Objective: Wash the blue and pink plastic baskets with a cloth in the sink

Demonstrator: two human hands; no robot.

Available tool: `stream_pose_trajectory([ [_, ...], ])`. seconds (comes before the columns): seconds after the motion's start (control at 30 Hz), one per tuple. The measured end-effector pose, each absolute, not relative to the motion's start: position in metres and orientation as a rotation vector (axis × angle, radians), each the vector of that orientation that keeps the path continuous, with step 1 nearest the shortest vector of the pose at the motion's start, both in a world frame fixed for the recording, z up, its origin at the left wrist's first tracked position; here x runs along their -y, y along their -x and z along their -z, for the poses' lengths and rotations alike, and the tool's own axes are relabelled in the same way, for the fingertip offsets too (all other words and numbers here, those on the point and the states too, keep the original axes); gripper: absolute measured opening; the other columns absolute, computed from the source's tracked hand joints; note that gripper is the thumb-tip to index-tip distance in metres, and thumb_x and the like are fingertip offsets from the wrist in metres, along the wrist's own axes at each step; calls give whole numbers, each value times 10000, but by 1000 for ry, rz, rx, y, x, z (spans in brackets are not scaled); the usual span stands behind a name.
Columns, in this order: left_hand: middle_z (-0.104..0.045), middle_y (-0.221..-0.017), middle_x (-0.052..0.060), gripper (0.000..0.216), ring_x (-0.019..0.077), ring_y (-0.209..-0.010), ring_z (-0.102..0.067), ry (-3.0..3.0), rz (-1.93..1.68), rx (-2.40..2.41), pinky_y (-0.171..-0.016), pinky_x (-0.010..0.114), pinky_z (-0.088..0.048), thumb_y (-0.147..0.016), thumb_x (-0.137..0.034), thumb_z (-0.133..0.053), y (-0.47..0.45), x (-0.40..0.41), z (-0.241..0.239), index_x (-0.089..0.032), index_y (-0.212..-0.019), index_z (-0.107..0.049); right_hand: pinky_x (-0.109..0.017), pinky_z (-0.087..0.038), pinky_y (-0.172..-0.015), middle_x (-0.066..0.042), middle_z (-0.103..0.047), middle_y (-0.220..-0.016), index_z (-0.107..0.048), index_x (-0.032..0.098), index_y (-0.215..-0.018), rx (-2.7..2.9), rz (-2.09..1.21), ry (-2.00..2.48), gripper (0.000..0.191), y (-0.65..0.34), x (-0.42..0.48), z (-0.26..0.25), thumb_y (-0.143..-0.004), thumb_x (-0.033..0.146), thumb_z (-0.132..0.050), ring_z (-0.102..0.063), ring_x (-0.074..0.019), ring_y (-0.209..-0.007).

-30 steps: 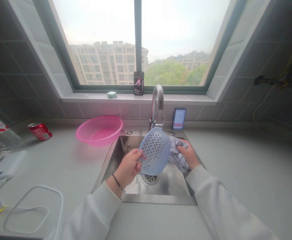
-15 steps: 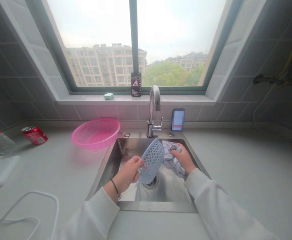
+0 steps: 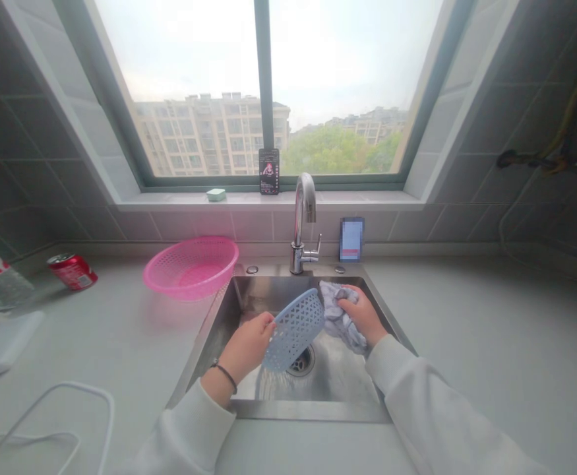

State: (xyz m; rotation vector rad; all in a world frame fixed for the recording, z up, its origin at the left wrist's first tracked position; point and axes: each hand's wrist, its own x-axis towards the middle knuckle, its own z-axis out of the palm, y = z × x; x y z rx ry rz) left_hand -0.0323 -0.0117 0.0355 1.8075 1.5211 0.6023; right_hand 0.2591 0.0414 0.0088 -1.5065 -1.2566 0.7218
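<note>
A window (image 3: pixel 268 86) spans the far wall above a pale worktop (image 3: pixel 120 343), into which a stainless-steel sink (image 3: pixel 308 410) is set. Taking the sink as the clock centre, a chrome faucet (image 3: pixel 304 211) stands at 12 o'clock, a pink plastic basket (image 3: pixel 190 268) rests on the worktop at 10 o'clock, just beside the sink edge, and a red drink can (image 3: pixel 72 272) lies on its side farther out at 9 to 10 o'clock. A white cable (image 3: pixel 45 422) loops across the worktop at 8 o'clock. The blue perforated plastic basket (image 3: pixel 293 330) is held above the sink basin, tilted steeply with its lattice of triangular holes facing up and toward the viewer, and its lower edge is above the drain (image 3: pixel 301 361). The left hand (image 3: pixel 246 346) extends from a white sleeve at 7 o'clock, its grip closed on the basket's rim. The right hand (image 3: pixel 364 315) enters from 5 o'clock, its grip closed on a crumpled grey-blue cloth (image 3: pixel 340 316), which is pressed against the basket's right edge. A dark bracelet (image 3: pixel 226 377) encircles the left wrist.
</note>
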Motion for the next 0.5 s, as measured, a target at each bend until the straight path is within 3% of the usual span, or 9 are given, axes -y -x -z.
stream_pose_trajectory([
  [0.07,-681,-774,44,243,208,-748,-616,-2005,-525,-1560,-627,284,-331,-946,-308,-435,31,14,-41,-211,-857,-639,-462,-514,-972,-71,-731,-1019,-649,213,-1063,1247,-713,1501,439,-259,-41,-9,-636,316,-664,-693,-291,-990],
  [0.23,-744,-908,68,341,235,-816,-658,-2102,-479,-1397,-682,297,-370,-870,-215,-476,17,10,-39,-222,-1150,-670,-458,-525,-949,-62,-730,-976,-648,208,-1069,1248,-719,1514,459,-257,-42,-9,-628,332,-666,-696,-287,-952],
  [0.37,-717,-911,60,250,224,-861,-636,-2026,-551,-1270,-696,285,-388,-804,-141,-447,7,5,-24,-202,-929,-655,-471,-520,-950,-71,-717,-985,-635,187,-1098,1270,-737,1514,513,-255,-41,-9,-613,356,-651,-687,-293,-950],
  [0.5,-646,-772,13,140,193,-747,-595,-1932,-605,-1296,-645,268,-377,-844,-184,-429,8,5,-16,-211,-874,-563,-479,-514,-967,-92,-710,-1069,-615,185,-1161,1296,-690,1491,545,-250,-36,-14,-647,364,-640,-681,-293,-978],
])
